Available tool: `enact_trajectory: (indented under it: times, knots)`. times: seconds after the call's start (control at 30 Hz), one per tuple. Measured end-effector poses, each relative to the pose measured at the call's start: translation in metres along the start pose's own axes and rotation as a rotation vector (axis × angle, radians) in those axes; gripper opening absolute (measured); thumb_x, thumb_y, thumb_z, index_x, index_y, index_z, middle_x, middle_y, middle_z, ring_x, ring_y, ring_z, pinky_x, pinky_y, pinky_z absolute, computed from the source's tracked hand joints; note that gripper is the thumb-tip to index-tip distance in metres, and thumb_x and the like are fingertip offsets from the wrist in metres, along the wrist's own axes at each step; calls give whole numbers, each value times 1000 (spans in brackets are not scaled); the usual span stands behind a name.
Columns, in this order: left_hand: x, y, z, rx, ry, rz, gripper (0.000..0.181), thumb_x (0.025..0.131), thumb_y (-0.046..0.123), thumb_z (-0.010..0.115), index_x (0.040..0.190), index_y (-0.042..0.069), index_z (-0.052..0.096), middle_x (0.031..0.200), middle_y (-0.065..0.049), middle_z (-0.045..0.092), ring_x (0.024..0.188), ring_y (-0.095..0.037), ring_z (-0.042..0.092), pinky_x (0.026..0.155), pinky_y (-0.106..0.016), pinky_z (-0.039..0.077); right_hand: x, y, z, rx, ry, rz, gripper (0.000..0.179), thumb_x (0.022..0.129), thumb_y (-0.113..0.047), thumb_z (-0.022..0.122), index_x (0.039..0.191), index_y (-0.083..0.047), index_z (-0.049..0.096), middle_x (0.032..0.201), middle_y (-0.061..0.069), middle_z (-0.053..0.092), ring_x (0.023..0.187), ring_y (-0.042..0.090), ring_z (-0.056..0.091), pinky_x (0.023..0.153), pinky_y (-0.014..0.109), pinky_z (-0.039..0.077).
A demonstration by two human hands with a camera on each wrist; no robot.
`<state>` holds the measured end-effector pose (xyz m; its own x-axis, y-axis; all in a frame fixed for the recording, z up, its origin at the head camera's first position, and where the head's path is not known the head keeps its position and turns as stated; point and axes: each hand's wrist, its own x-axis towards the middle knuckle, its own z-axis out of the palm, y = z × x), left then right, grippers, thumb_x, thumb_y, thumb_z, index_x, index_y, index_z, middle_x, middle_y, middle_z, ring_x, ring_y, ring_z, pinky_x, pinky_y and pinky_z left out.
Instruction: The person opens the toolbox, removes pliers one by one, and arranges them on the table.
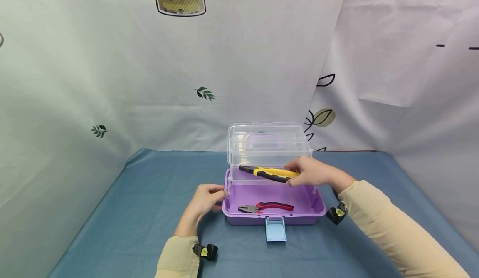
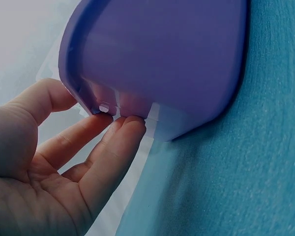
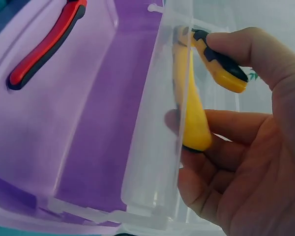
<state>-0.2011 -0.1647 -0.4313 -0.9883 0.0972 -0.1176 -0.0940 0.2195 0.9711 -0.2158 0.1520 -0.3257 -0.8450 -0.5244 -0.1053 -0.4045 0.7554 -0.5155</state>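
Yellow-and-black pliers [image 1: 275, 173] lie along the clear tray, and my right hand [image 1: 313, 171] grips their handles. In the right wrist view the thumb is on one handle and the fingers [image 3: 231, 125] are around the other; the tray wall partly covers them. My left hand [image 1: 203, 201] pinches the left end of the purple toolbox [image 1: 229, 219], thumb at the rim and fingertips [image 2: 132, 129] beneath it. Red-and-black pliers [image 1: 275, 205] rest on the toolbox floor, below the clear tray [image 1: 243, 181].
The transparent lid [image 1: 269, 145] stands raised behind the toolbox. A light blue latch [image 1: 275, 230] hangs down at its front. Underneath lies a blue cloth [image 1: 157, 186], with a printed white curtain [image 1: 262, 61] rising behind.
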Motion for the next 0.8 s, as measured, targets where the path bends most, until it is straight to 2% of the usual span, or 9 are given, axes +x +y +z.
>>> enact_trajectory:
  times: [0.13,0.37,0.6,0.7,0.8]
  knots:
    - [0,0,0,-1,1,2,30,82,8,64,108,-7,67,97,-21,70,79,-21,69,63,-37,60,3,0,6,43,24,23,56,74,-21,69,122,5,60,92,6,65,76,15,54,66,27,48]
    - [2,-1,0,10,-4,-11,31,82,10,64,109,-5,67,98,-19,70,80,-21,69,64,-36,60,3,-2,16,77,71,79,55,73,-24,71,117,5,58,99,9,62,83,18,53,69,27,46]
    - [4,-2,-1,24,4,-16,31,81,10,64,109,-4,68,97,-17,71,80,-21,69,63,-36,60,2,1,23,158,134,113,49,74,-29,76,109,-1,57,99,11,61,83,19,53,68,28,48]
    - [4,-2,0,23,6,-17,30,81,10,64,108,-4,68,97,-16,71,80,-20,69,63,-36,60,1,2,24,160,133,113,60,74,-29,76,120,2,55,107,13,62,89,19,56,74,29,51]
    - [3,-2,0,21,2,-14,30,82,10,64,108,-4,68,97,-17,71,80,-20,69,63,-36,60,3,1,24,156,122,108,68,73,-31,77,127,4,53,107,12,63,88,19,56,74,30,51]
